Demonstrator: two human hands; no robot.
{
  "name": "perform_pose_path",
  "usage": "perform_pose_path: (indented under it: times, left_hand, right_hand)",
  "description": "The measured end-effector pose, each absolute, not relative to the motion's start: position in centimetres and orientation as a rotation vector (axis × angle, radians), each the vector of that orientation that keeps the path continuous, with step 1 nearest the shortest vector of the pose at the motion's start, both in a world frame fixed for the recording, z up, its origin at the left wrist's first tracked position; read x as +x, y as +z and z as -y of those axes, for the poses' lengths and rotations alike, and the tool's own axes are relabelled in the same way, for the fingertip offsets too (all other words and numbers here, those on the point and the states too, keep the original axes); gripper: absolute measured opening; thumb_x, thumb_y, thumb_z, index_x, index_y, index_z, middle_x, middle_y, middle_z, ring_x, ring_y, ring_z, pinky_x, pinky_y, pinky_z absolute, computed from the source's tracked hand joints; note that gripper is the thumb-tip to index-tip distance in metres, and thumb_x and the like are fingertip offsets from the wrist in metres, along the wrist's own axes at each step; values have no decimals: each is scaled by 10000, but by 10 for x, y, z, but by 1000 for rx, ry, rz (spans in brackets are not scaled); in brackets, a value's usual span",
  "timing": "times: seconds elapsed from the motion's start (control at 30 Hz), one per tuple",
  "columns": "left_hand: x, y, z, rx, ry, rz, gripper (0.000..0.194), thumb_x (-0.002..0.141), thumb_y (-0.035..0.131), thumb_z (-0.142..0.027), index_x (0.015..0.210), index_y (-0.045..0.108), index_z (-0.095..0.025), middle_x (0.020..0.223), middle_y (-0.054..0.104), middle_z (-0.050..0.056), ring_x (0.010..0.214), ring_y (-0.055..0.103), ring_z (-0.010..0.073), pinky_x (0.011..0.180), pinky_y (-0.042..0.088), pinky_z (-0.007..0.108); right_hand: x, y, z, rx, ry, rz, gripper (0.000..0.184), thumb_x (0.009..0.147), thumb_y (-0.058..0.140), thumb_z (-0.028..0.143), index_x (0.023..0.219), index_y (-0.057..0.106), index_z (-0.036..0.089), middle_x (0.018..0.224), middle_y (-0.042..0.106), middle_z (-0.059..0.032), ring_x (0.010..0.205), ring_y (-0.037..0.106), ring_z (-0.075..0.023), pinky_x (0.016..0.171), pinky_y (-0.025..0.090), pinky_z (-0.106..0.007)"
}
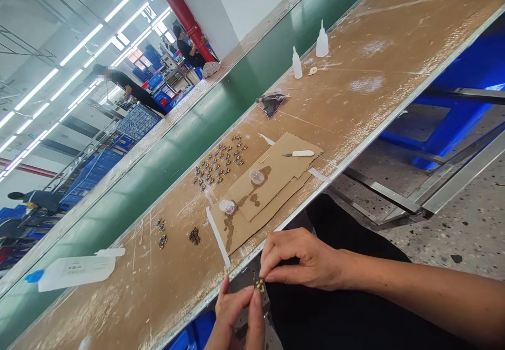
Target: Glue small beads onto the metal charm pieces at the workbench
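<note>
Over the bench's front edge, my left hand [239, 310] pinches a small coloured part [259, 286], with red and yellow-green showing on it, between thumb and finger. My right hand [302, 259] comes in from the right, thumb and forefinger closed at the part's upper edge. Its exact shape is too small to tell. Just beyond lies a cardboard sheet [276, 187] with wet stains, carrying two small clear cups, one [256, 176] in the middle and another [227, 206] at the left. A white-handled knife [303, 153] rests at its far end.
Rows of small blue-and-gold parts [219, 163] lie beyond the cardboard; a few more [161, 241] sit left, near a pile of dark bits [194, 236]. A white bottle [77, 272] lies far left. Two dropper bottles [322, 42] stand at right. Several people work beyond the green belt [158, 168].
</note>
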State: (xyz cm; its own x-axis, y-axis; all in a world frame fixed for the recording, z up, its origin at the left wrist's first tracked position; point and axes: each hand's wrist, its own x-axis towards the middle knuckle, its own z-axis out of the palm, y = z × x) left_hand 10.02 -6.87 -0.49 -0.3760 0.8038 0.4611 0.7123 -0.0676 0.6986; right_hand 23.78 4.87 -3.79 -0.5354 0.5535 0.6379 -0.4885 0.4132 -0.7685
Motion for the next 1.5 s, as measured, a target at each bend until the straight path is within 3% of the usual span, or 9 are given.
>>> perform_pose_path:
  times: [0.53, 0.6, 0.73, 0.83, 0.9, 1.07, 1.5]
  left_hand:
    - [100, -13, 69, 1627, 1574, -1982, 72, 752, 670, -296, 714, 709, -249, 655, 695, -45, 599, 639, 123, 966, 476, 389]
    - [103, -15, 70, 1454, 1671, -1986, 37, 729, 697, -255, 742, 710, -223, 706, 708, -22, 667, 656, 128, 894, 518, 330]
    - [101, -28, 66, 735, 1864, -1493, 117, 677, 748, -288, 766, 686, -243, 697, 673, -56, 652, 628, 76, 708, 558, 213]
    - [97, -38, 63, 408, 1789, -1092, 124, 670, 756, -297, 740, 671, -239, 684, 625, -78, 644, 596, 46, 765, 555, 237]
    - [96, -43, 63, 320, 1775, -1006, 85, 711, 727, -253, 777, 676, -234, 730, 635, -68, 695, 603, 37, 800, 527, 190]
    - [97, -51, 69, 369, 1806, -1010, 94, 804, 615, -189, 849, 686, -230, 832, 674, -26, 803, 621, 43, 813, 482, 113]
    - [95, -50, 72, 472, 1792, -997, 111, 818, 606, -222, 868, 699, -255, 848, 696, -29, 806, 650, 49, 801, 494, 107]
  right_hand:
    - [237, -35, -50, 8, 1147, 1696, 117, 867, 549, 166, 868, 626, 79, 805, 582, -60, 750, 550, -55, 721, 460, -135]
    - [238, -31, -49, 5, 1131, 1704, 117, 866, 547, 155, 881, 627, 71, 814, 579, -63, 757, 549, -57, 725, 460, -136]
    - [235, -24, -46, -41, 1118, 1701, 136, 877, 530, 147, 951, 621, 78, 862, 586, -64, 819, 551, -63, 766, 462, -147]
    - [228, -25, -41, -102, 1144, 1685, 141, 883, 515, 132, 959, 625, 88, 883, 586, -58, 849, 551, -63, 794, 459, -152]
    - [222, -28, -37, -126, 1193, 1695, 147, 883, 514, 129, 967, 630, 96, 892, 587, -53, 858, 553, -65, 809, 458, -164]
    - [213, -31, -27, -141, 1178, 1735, 159, 888, 517, 164, 967, 643, 108, 883, 585, -53, 849, 546, -86, 790, 463, -195]
    - [213, -25, -22, -147, 1131, 1763, 191, 912, 479, 196, 960, 643, 110, 897, 588, -60, 845, 539, -87, 779, 478, -214]
